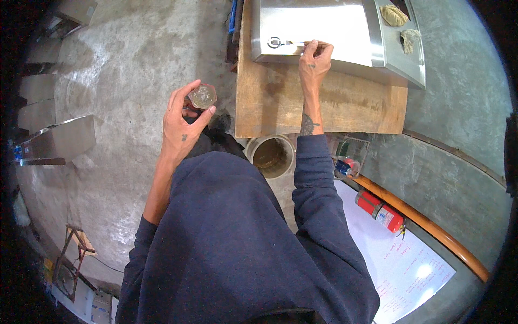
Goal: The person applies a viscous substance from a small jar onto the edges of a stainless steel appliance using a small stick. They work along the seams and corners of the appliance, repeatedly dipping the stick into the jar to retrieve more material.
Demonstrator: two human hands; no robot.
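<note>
My left hand (181, 119) is closed around a small hexagonal clear container (203, 97), held out over the floor left of the wooden table; what is inside cannot be made out well. My right hand (316, 58) pinches a thin brush (296, 42) over the shiny metal box (345, 19). The brush's tip points left and meets a dark ring-shaped spot (274, 37) near the box's left front corner. Whether the ring is a fitting or a wet mark, I cannot tell.
Under the metal box is a wooden table (324, 94). Two crumpled cloths, one yellowish (394, 15) and one grey (410, 40), lie at the box's right. A bucket (250, 151) stands below the table edge. At right are a clear bin (356, 146), a fire extinguisher (379, 211) and a whiteboard (399, 264).
</note>
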